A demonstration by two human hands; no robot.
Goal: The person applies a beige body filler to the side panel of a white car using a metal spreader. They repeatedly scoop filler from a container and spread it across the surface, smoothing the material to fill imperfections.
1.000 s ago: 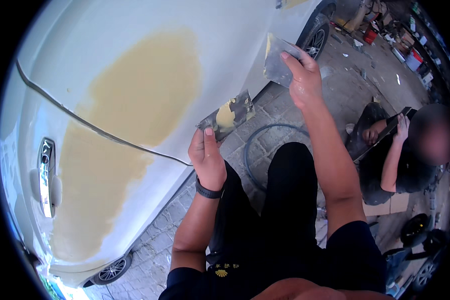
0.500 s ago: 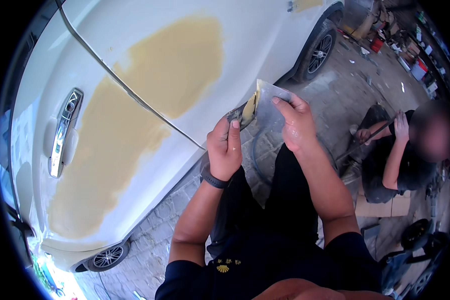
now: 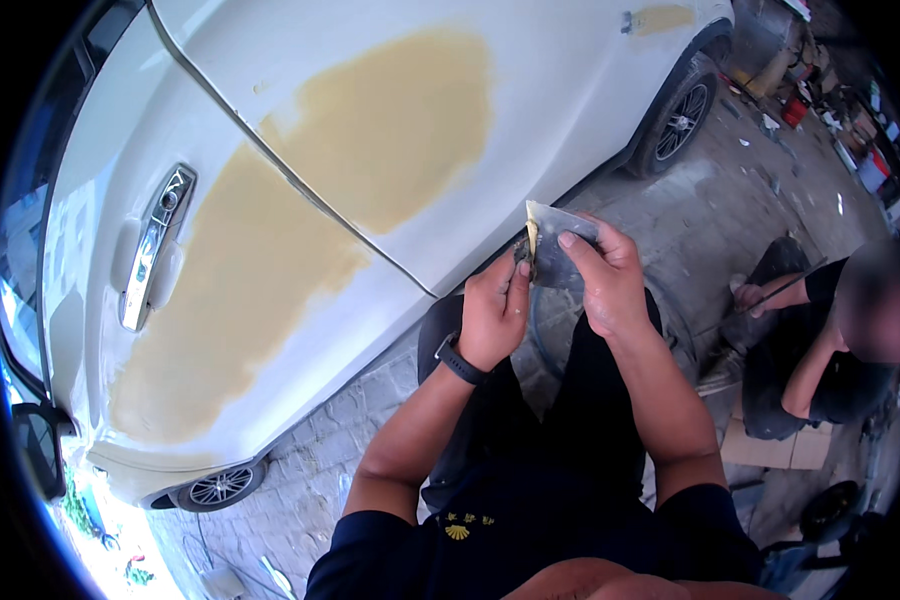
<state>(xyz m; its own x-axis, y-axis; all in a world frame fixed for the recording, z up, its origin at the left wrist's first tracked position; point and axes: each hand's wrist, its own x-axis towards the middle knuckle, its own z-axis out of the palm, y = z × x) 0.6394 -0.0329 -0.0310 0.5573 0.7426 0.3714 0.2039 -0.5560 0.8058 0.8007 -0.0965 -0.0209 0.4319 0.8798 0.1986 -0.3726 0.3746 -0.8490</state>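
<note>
My right hand (image 3: 613,285) grips a flat grey putty spreader (image 3: 555,240), thumb on its face. Along the spreader's left edge sits a strip of yellowish putty (image 3: 532,235). My left hand (image 3: 495,310) is closed round a dark, putty-smeared scraper (image 3: 522,250), seen nearly edge-on and mostly hidden by the fingers. The two tools meet or nearly meet at the putty edge; contact is hard to tell. Left of my hands stands a white car (image 3: 530,110), with a broad tan putty patch (image 3: 400,120) spanning the seam between its door panels.
A chrome door handle (image 3: 158,250) lies beside the patch. At right, another person (image 3: 820,350) sits low, holding a thin rod. Cardboard (image 3: 770,445) lies near that person. A hose (image 3: 542,335) curves over the paving (image 3: 370,400), and clutter lines the far right.
The scraper in my left hand has turned from showing its putty-covered face to nearly edge-on against the spreader. The view has shifted, and the other person's raised hand has lowered.
</note>
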